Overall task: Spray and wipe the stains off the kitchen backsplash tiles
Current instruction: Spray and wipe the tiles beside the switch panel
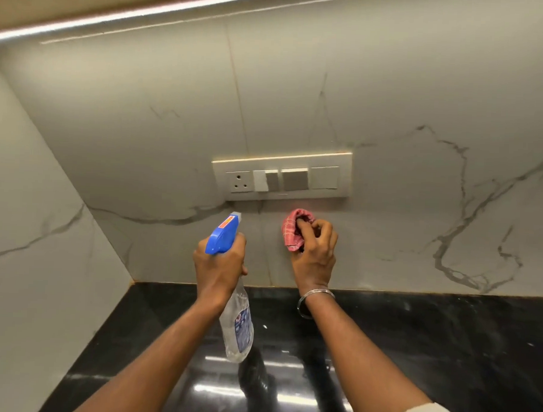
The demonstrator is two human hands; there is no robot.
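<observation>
My left hand (219, 262) grips a clear spray bottle (237, 325) by its neck; its blue trigger head (224, 235) points up toward the wall just below the switch plate. My right hand (314, 254) holds a bunched red checked cloth (294, 230) pressed against the white marble-look backsplash tile (389, 195), a little under the switch plate's right half. A metal bangle sits on my right wrist. No distinct stain shows on the tile around the cloth.
A cream switch plate (281, 175) with a socket and switches is mounted on the backsplash above both hands. A glossy black countertop (413, 352) runs below. A side wall (45, 227) closes the left corner, and a cabinet underside with a light strip (148, 13) hangs overhead.
</observation>
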